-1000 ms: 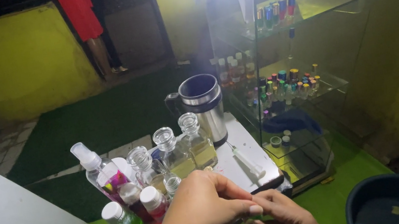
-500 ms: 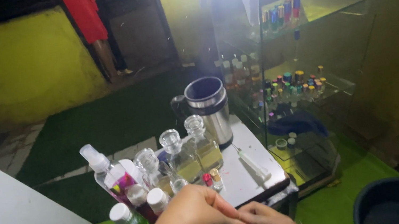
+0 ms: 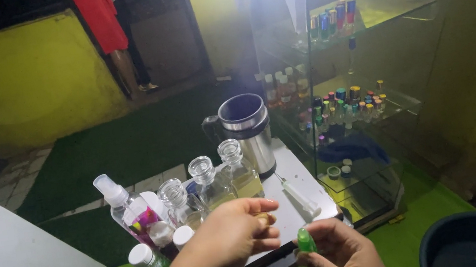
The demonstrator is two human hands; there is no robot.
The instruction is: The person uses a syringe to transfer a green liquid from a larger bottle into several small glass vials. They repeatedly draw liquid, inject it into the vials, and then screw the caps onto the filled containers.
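Down at the near edge of the white surface (image 3: pixel 296 172), the right hand (image 3: pixel 342 254) grips a small green vial (image 3: pixel 305 241) upright while the left hand (image 3: pixel 236 237) pinches a tiny golden cap (image 3: pixel 263 218) just above it, clear glass bottles (image 3: pixel 220 178) and a steel mug (image 3: pixel 247 132) standing behind.

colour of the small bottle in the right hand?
Green, translucent; small bottle held in right hand, head view.
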